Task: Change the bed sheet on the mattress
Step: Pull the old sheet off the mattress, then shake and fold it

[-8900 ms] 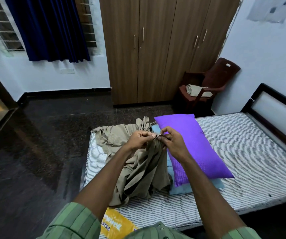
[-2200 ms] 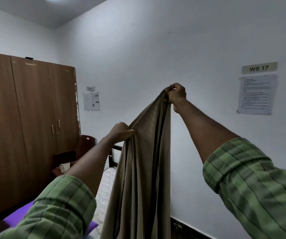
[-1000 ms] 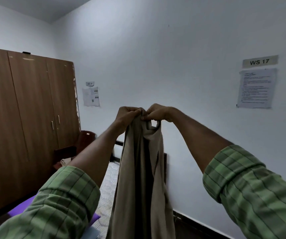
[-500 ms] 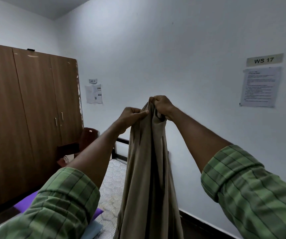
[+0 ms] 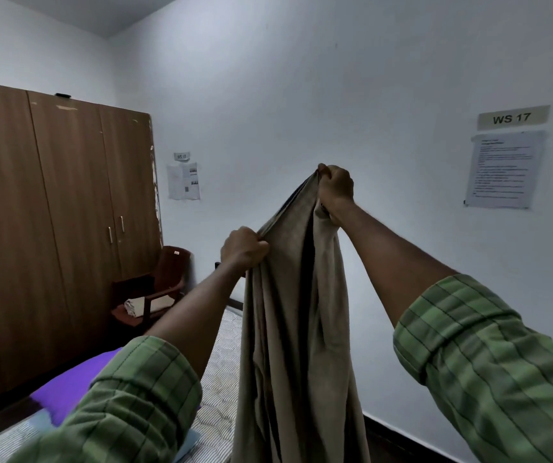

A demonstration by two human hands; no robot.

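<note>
Both arms reach forward and upward, bare from the rolled cuffs of a green checked shirt. The right hand (image 5: 335, 192) is the higher of the two, its fingers curled into a fist around the top edge of a long beige cloth bed sheet (image 5: 298, 329). The left hand (image 5: 242, 247) sits lower and to the left, also closed in a fist, gripping the sheet's edge a short way along from the right. Between the two fists the edge runs at a slant, and below them the sheet hangs in long vertical folds that pass out of the bottom of the view.

Beneath the left forearm lies the striped white mattress (image 5: 221, 369), with a purple rectangular pillow (image 5: 68, 389) on it. A dark brown plastic armchair (image 5: 165, 282) stands beside the tall brown wooden wardrobe (image 5: 51, 222), and a folded pale cloth (image 5: 134, 307) rests on its seat. On the white wall, a sign reading "WS 17" (image 5: 512, 117) hangs above a printed paper notice (image 5: 502, 170).
</note>
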